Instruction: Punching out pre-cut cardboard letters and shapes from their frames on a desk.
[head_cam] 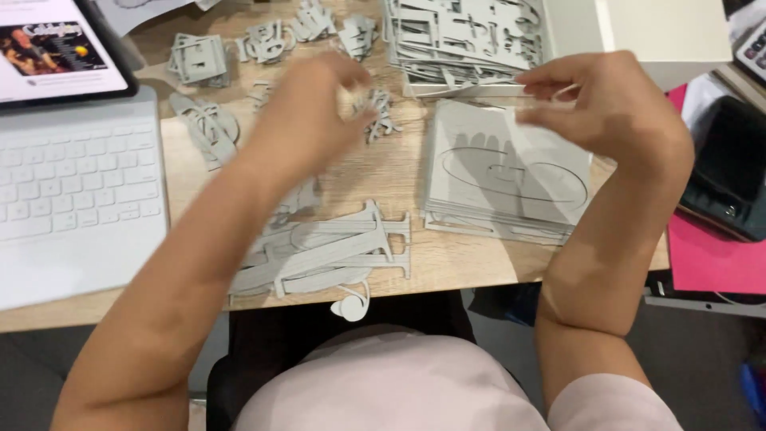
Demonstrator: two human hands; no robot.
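Both my hands hover above a wooden desk (399, 172) strewn with grey cardboard cut-outs. My left hand (315, 108) is blurred, its fingertips bunched on what looks like a small pale piece (348, 97), just above a small grey cut-out (381, 116). My right hand (610, 104) pinches a thin pale strip (546, 89) over a stack of grey cardboard sheets (503, 172) scored with a rounded outline. A pile of large grey letter shapes (335, 255) lies at the near edge between my forearms.
A white keyboard (76, 191) and a tablet screen (56, 48) fill the left. More grey cut-outs (199, 60) and punched frames (463, 36) lie at the back, beside a white box (662, 32). A pink sheet (710, 259) and a dark case (730, 168) sit at the right.
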